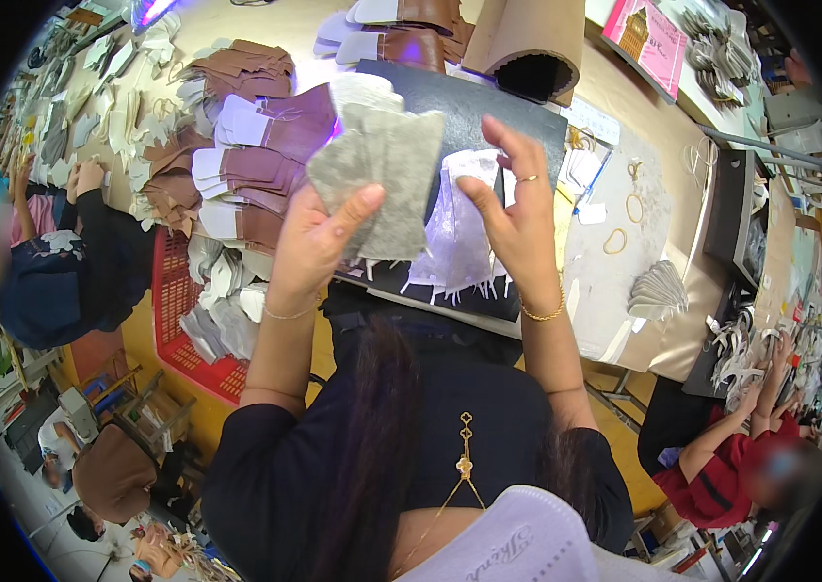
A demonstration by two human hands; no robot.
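Observation:
My left hand [328, 233] is closed round a thin stack of grey cut material pieces [386, 160], thumb on top, held up over a black board [469, 102]. Just right of it lie whitish cut pieces [459, 223] with narrow strips along their near edge. Above the right side of these pieces is my right hand [524, 209], its thumb and fingers apart and curved, with nothing seen between them. Whether its thumb touches the pale pieces I cannot tell.
Stacks of brown-and-white pieces [270, 126] lie to the left, above a red basket [168, 301] of grey pieces. A thick brown roll [532, 39] is at the back. Rubber bands [614, 241], a blue pen [587, 189] and fanned grey pieces [658, 291] lie right. People work on both sides.

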